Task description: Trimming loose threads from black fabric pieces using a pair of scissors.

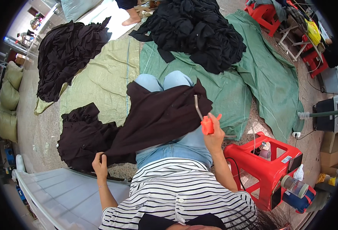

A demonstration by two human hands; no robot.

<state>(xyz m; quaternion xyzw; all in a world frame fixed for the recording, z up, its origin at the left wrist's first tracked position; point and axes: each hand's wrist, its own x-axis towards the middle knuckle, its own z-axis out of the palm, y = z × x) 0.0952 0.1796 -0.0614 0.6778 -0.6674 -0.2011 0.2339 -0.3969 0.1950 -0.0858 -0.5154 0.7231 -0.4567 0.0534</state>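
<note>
A black piece of cloth, perhaps a garment (165, 113), lies stretched across my lap over light blue jeans. At its lower left edge my left hand (99, 165) is closed, thumb and fingers pinching the fabric. My right hand (214, 136) is wrapped round the handle of an orange blow gun (207, 125). From the gun a bent metal tube points up over the right part of the cloth. Beside my left hand, a pile of dark garments (80, 140) lies low on the floor, partly under the stretched cloth.
Ahead stand a large black cloth heap (199, 34) and a smaller one (69, 53), on green (230, 92) and yellowish sheets (111, 73). At my right is a red stool (249, 153) with a bottle (295, 186) by it. A white bin (73, 195) sits at my left. Another person's bare foot (131, 20) shows ahead.
</note>
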